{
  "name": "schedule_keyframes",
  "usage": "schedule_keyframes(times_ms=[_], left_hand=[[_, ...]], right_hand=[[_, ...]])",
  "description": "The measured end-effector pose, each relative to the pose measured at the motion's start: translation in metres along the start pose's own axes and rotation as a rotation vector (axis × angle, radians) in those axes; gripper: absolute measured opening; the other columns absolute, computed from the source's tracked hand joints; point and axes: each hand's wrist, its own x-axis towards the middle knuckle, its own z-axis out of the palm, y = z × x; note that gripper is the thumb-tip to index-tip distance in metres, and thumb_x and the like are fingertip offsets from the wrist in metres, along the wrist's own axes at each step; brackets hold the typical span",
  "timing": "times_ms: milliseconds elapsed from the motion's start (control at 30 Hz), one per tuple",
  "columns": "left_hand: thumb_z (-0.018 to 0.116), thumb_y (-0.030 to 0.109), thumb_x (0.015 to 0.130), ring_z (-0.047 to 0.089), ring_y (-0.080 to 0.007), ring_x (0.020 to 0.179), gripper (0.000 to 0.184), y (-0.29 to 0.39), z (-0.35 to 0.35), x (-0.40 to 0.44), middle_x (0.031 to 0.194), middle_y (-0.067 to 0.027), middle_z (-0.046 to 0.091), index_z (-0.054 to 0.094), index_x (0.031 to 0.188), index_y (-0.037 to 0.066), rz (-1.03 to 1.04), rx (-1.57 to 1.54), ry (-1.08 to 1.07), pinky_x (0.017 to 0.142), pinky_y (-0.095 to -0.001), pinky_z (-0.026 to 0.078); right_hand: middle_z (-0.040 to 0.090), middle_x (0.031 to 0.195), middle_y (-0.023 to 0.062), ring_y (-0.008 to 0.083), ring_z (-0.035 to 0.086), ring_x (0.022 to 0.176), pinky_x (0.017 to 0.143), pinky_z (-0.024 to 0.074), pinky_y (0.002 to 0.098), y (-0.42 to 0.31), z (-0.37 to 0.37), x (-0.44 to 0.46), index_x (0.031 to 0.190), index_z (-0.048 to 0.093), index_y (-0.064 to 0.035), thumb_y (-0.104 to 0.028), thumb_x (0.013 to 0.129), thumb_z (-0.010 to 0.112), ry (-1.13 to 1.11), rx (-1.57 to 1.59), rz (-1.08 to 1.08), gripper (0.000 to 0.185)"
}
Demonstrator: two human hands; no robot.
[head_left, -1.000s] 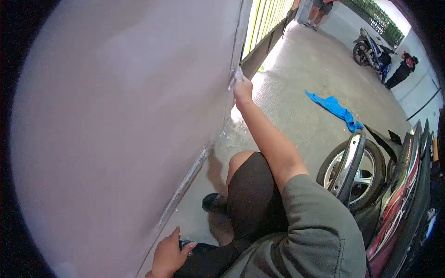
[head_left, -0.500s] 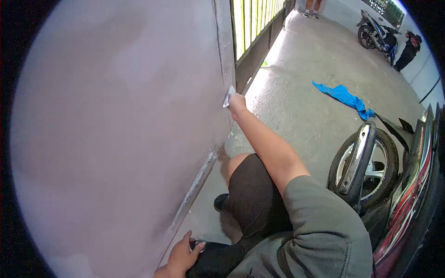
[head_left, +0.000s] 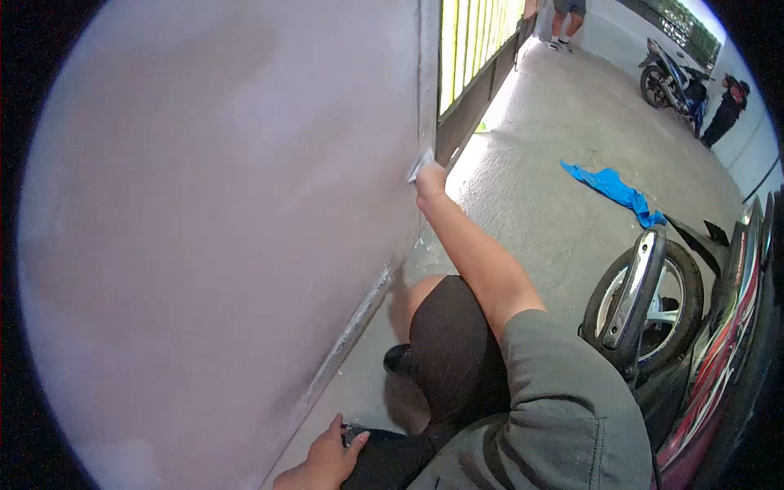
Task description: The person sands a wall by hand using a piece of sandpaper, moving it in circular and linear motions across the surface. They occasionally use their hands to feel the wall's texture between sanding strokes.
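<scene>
My right hand (head_left: pixel 430 181) is stretched out to the right edge of the pale wall (head_left: pixel 220 229), closed around a thin, flat, whitish-grey piece (head_left: pixel 420 165). That piece lies against the wall near the gate post; its exact kind is too small to make out. Low in the view, my left hand (head_left: pixel 328 459) rests at my bent dark-clothed knee (head_left: pixel 380 461), thumb and fingers apart. A dark patch with light specks shows beside its fingertips, unclear in kind.
A barred gate (head_left: pixel 465 106) adjoins the wall. Blue cloth (head_left: pixel 612 189) lies on the concrete floor (head_left: pixel 523 163). Close on my right stands a motorcycle (head_left: pixel 653 310); another motorcycle (head_left: pixel 674 86) is farther back. One person (head_left: pixel 727 112) is beside it, another person's legs (head_left: pixel 565 28) near the gate.
The view has shifted slightly, so the background sits lower and farther right. My right hand has tilted a little with the flat piece, still at the wall's edge. My left hand stays at the knee.
</scene>
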Motion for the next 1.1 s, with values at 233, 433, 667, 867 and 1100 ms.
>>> schedule_keyframes(times_ms=[233, 433, 667, 867, 1100], left_hand=[[0.061, 0.053, 0.091, 0.062, -0.0425, 0.11, 0.087, -0.019, 0.004, 0.009, 0.119, -0.0212, 0.067, 0.033, 0.147, -0.007, 0.013, -0.053, -0.009, 0.096, -0.0468, 0.047], [0.062, 0.051, 0.092, 0.064, -0.0399, 0.107, 0.083, -0.013, 0.004, 0.016, 0.114, -0.0232, 0.068, 0.036, 0.145, -0.007, 0.043, 0.028, -0.006, 0.093, -0.0459, 0.049], [0.064, 0.039, 0.093, 0.066, -0.0432, 0.09, 0.065, -0.018, 0.016, 0.025, 0.096, -0.0265, 0.069, 0.049, 0.137, -0.006, 0.286, 0.022, 0.272, 0.079, -0.0464, 0.054], [0.065, 0.04, 0.093, 0.067, -0.0403, 0.097, 0.07, -0.005, -0.001, 0.028, 0.104, -0.0253, 0.068, 0.043, 0.141, -0.006, 0.199, 0.022, 0.138, 0.084, -0.0436, 0.053], [0.066, 0.045, 0.092, 0.067, -0.0389, 0.097, 0.082, 0.002, -0.006, 0.03, 0.109, -0.0243, 0.068, 0.036, 0.143, -0.012, 0.069, -0.007, -0.032, 0.086, -0.0416, 0.053]], right_hand=[[0.065, 0.094, 0.0041, 0.0202, 0.062, 0.082, 0.071, 0.0493, 0.0356, -0.005, -0.001, 0.026, 0.106, 0.063, -0.0087, -0.032, 0.101, 0.052, -0.04, 0.287, 0.063, 0.026], [0.066, 0.104, 0.0061, 0.0209, 0.062, 0.095, 0.08, 0.0489, 0.0359, -0.015, -0.003, 0.005, 0.116, 0.061, -0.0035, -0.034, 0.101, 0.053, 0.026, 0.131, 0.11, 0.035], [0.064, 0.107, 0.0089, 0.0219, 0.061, 0.095, 0.081, 0.0485, 0.0341, 0.016, -0.01, 0.002, 0.114, 0.062, 0.0021, -0.016, 0.097, 0.05, 0.082, 0.128, 0.12, 0.028], [0.061, 0.093, 0.0082, 0.0166, 0.056, 0.083, 0.068, 0.043, 0.0335, -0.026, -0.006, -0.01, 0.104, 0.065, 0.0035, -0.025, 0.099, 0.046, -0.034, 0.156, 0.015, 0.034], [0.063, 0.097, 0.006, 0.0195, 0.06, 0.085, 0.076, 0.0488, 0.0389, -0.001, -0.021, 0.01, 0.11, 0.061, -0.008, -0.024, 0.101, 0.05, -0.07, 0.1, 0.207, 0.021]])
